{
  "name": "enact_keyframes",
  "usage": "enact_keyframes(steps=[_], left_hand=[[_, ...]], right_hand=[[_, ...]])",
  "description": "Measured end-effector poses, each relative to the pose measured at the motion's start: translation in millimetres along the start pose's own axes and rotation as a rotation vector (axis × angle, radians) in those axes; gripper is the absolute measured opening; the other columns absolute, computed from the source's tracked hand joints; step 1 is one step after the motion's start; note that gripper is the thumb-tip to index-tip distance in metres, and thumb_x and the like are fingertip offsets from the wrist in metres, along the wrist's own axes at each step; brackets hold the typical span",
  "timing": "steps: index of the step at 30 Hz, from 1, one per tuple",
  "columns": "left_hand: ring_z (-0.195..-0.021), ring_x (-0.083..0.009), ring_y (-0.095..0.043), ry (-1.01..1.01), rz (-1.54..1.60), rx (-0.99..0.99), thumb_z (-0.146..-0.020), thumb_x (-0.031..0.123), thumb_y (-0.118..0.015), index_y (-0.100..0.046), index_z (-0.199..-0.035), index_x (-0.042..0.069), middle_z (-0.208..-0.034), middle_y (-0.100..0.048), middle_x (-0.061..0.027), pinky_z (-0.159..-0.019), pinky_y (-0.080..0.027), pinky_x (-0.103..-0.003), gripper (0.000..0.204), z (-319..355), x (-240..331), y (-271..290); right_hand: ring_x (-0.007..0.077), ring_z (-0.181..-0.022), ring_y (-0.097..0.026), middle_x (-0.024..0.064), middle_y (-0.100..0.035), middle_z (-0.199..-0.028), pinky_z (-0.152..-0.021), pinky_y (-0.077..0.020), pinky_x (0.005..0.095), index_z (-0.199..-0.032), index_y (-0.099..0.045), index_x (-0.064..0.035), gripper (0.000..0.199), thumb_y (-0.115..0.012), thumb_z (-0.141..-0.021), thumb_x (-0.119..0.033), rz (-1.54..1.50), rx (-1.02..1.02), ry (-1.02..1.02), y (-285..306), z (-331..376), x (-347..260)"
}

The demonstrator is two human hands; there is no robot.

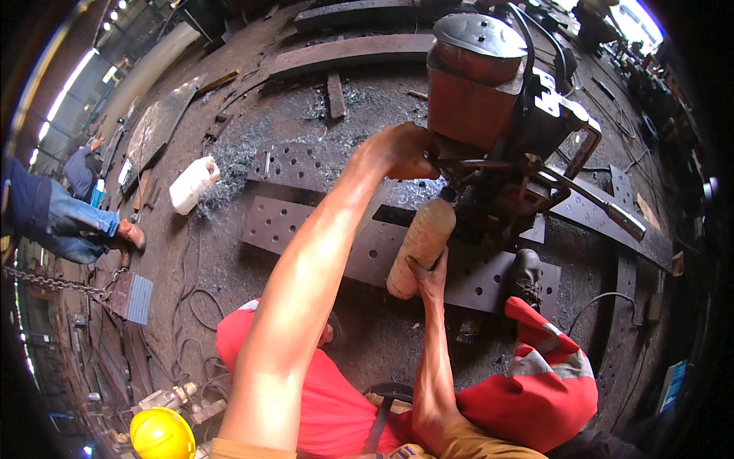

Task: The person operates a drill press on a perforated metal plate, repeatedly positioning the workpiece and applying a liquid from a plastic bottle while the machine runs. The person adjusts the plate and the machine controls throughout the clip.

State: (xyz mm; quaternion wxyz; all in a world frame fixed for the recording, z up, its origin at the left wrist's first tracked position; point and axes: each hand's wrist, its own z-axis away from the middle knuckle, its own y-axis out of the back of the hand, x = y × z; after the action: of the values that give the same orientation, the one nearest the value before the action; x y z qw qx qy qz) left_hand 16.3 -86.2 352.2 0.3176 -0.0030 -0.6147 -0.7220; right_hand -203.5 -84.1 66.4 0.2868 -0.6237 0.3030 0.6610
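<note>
left hand [404, 151] at red machine [470, 103] | right hand [430, 278] grips pale bottle [425, 236] (neck toward machine) | holed plate [463, 281] below

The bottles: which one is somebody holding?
The long, pale bottle, gripped in the right hand; the squat white jug is on the floor, untouched.

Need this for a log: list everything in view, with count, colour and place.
machine: one, red and grey, upper right
bottle: one, cloudy white, below machine
drilled plates: several, grey, around machine
beams: at least two, brownish, top
metal shavings: many, silvery, by plates
container: one, white, left of centre
chain: one, dark, left edge
hard hat: one, yellow, lower left
other people: two, bluish clothing, far left
cables: several, dark, machine and ground
trousers: one pair, red and grey, lower centre
shoe: one, dark, right of bottle
left hand: one, bare, at machine
right hand: one, bare, around bottle
</note>
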Motion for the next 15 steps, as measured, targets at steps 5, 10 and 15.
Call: enact_keyframes(steps=[5, 10, 15], left_hand=[[-0.102, -0.0361, -0.069, 0.013, -0.007, 0.009, -0.072, 0.04, -0.074, -0.076, -0.111, 0.012, -0.105, -0.073, -0.0203, -0.092, -0.053, -0.043, 0.049, 1, 1, 1], [-0.101, -0.0367, -0.069, -0.018, 0.016, 0.019, -0.071, 0.041, -0.073, -0.077, -0.11, 0.013, -0.104, -0.073, -0.0203, -0.092, -0.053, -0.043, 0.048, 2, 9, 4], [-0.098, -0.0364, -0.07, -0.056, -0.004, 0.078, -0.07, 0.042, -0.073, -0.077, -0.109, 0.013, -0.101, -0.073, -0.0202, -0.09, -0.054, -0.043, 0.049, 1, 4, -1]], right_hand=[[0.0287, -0.118, -0.059, 0.0168, -0.06, -0.128, -0.1, -0.0467, 0.0413, -0.136, -0.045, -0.0052, 0.082, -0.089, -0.069, -0.018, -0.077, 0.05, 0.102, -12, -9, -26], [0.0289, -0.119, -0.059, 0.0166, -0.059, -0.128, -0.101, -0.0475, 0.0407, -0.134, -0.046, -0.0051, 0.081, -0.091, -0.067, -0.014, 0.077, 0.024, 0.125, -7, 1, -11], [0.03, -0.12, -0.058, 0.0166, -0.059, -0.127, -0.1, -0.0489, 0.0414, -0.133, -0.048, -0.0031, 0.081, -0.091, -0.065, -0.009, 0.083, -0.05, 0.174, -15, 6, -11]])
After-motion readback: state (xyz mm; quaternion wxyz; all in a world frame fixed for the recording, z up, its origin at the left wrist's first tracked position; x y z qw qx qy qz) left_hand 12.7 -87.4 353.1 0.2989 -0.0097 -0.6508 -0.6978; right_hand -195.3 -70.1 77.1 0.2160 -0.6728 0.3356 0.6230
